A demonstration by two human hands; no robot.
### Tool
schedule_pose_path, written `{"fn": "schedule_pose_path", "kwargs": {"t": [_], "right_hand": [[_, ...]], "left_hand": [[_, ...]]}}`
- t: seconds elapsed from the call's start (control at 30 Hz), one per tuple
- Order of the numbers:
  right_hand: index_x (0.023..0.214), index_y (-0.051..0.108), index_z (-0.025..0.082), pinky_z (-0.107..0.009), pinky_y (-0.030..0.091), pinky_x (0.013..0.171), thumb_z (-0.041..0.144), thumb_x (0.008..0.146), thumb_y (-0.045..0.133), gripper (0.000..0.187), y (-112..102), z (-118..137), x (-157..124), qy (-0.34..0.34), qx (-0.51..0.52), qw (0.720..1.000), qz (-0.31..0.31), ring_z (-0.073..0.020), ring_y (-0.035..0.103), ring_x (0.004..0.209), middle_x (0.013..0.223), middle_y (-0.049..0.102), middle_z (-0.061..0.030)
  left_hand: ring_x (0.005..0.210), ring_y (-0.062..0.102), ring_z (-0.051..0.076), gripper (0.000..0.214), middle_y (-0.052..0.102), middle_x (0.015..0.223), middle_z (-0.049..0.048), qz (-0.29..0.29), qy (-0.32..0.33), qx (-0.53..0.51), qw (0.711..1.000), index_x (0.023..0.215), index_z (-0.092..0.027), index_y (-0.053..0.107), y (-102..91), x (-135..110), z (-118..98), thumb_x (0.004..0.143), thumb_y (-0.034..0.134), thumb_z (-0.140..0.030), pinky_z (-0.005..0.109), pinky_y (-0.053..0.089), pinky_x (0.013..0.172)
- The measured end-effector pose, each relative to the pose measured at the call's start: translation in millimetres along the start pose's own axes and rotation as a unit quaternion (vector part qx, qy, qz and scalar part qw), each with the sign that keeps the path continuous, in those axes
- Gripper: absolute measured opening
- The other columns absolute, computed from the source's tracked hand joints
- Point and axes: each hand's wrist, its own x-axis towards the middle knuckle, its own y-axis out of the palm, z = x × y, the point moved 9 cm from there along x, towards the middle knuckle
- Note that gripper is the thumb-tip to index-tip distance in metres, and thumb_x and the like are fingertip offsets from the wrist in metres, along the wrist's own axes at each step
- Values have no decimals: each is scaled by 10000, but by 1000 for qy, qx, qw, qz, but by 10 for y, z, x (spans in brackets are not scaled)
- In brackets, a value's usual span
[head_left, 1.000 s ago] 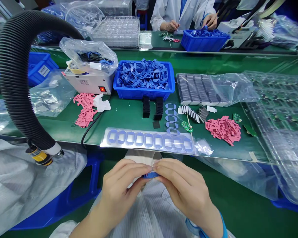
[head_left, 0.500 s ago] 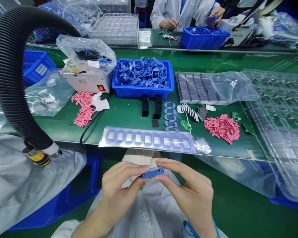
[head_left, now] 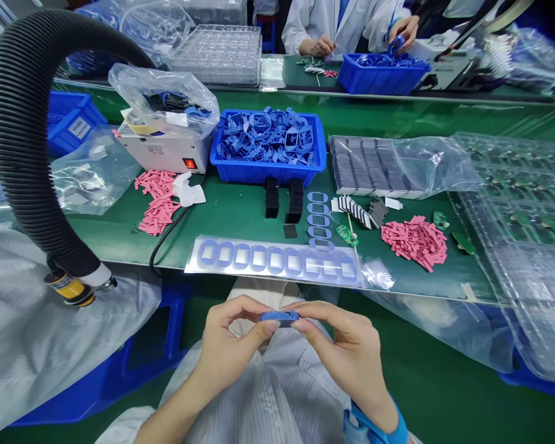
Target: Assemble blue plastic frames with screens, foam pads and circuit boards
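Note:
Between my two hands, over my lap, is a small blue plastic frame seen edge-on, with a dark face showing along its lower side. My left hand pinches its left end between thumb and fingers. At the other end, my right hand grips it the same way, thumb below and fingers above. In front of them, a clear sheet of oval adhesive rings lies along the bench edge. Beyond that are two stacks of black pads and a column of loose blue oval rings.
A blue bin of blue frames stands mid-bench. Pink strips lie in piles right and left. A black flexible duct arches on the left. Clear trays of circuit boards sit at right. A co-worker's hand holds a blue part opposite.
My hands have drawn slightly closer together, and the blue frame has tilted level, showing its dark lower face. Across the bench, the co-worker's hand has lowered a blue part toward their bin.

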Motion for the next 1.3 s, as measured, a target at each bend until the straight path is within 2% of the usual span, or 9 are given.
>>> {"fn": "schedule_pose_path", "kwargs": {"t": [0.13, 0.27, 0.47, 0.63, 0.77, 0.93, 1.1, 1.17, 1.3], "right_hand": [[929, 696, 226, -233, 604, 719, 119, 806, 650, 170, 21, -29, -25, 15, 16, 1000, 21, -158, 723, 819, 910, 757, -23], [929, 696, 213, -277, 613, 712, 88, 806, 628, 188, 27, 8, -46, -4, 11, 1000, 17, -186, 724, 830, 933, 755, -54], [909, 703, 217, -270, 619, 646, 101, 800, 641, 170, 3, -32, -51, -2, -17, 999, -28, -187, 730, 748, 865, 761, -40], [1035, 656, 216, -333, 614, 770, 109, 796, 642, 263, 24, 9, -63, -28, -100, 993, -63, -211, 704, 924, 1007, 732, -63], [990, 634, 207, -374, 601, 802, 113, 763, 672, 249, -16, 54, -94, -39, -133, 983, -124, -222, 693, 931, 973, 722, -66], [935, 649, 211, -327, 609, 762, 95, 762, 694, 213, -74, 93, -87, -53, -102, 987, -115, -199, 710, 868, 931, 737, -51], [923, 705, 230, -280, 620, 741, 90, 796, 660, 195, -87, 69, -23, -37, -53, 998, 12, -193, 726, 859, 935, 757, -30], [930, 710, 241, -274, 623, 720, 101, 808, 648, 195, -111, 66, -20, -39, -45, 998, 30, -190, 730, 841, 924, 759, -22], [992, 710, 241, -309, 623, 750, 72, 819, 614, 261, -153, 109, -44, -88, -46, 995, 10, -208, 725, 878, 918, 759, -30]], "left_hand": [[562, 633, 138, 72, 692, 590, 3, -6, -22, -51, 998, 665, -195, 702, 8, -2, 67, 682, 757, -238, 239, 533, 564], [575, 642, 143, 98, 700, 600, 11, -4, -25, -67, 997, 669, -192, 705, 30, -10, 76, 689, 763, -270, 245, 542, 576], [585, 679, 159, 108, 733, 615, 21, -19, -39, -109, 993, 663, -192, 721, 47, 11, 102, 674, 785, -279, 252, 572, 578], [665, 739, 195, 100, 784, 713, 49, -53, -46, -142, 987, 716, -190, 745, 94, 25, 151, 663, 793, -260, 284, 614, 637], [698, 751, 208, 101, 795, 744, 48, -60, -39, -159, 985, 719, -205, 756, 168, 20, 135, 642, 807, -246, 297, 625, 670], [711, 752, 206, 104, 798, 735, 30, -31, -29, -148, 988, 709, -231, 772, 192, 21, 67, 636, 801, -162, 279, 618, 687], [627, 738, 206, 153, 788, 679, 30, 9, -37, -113, 993, 704, -233, 783, 141, 37, 58, 616, 791, -107, 281, 611, 616], [645, 744, 223, 128, 789, 686, 41, 52, -68, -116, 990, 696, -232, 784, 175, 52, 104, 608, 810, -143, 307, 617, 630], [902, 731, 310, 186, 784, 919, 100, 158, -120, -170, 965, 778, -245, 792, 304, 53, 153, 628, 816, -353, 428, 605, 785]]}}
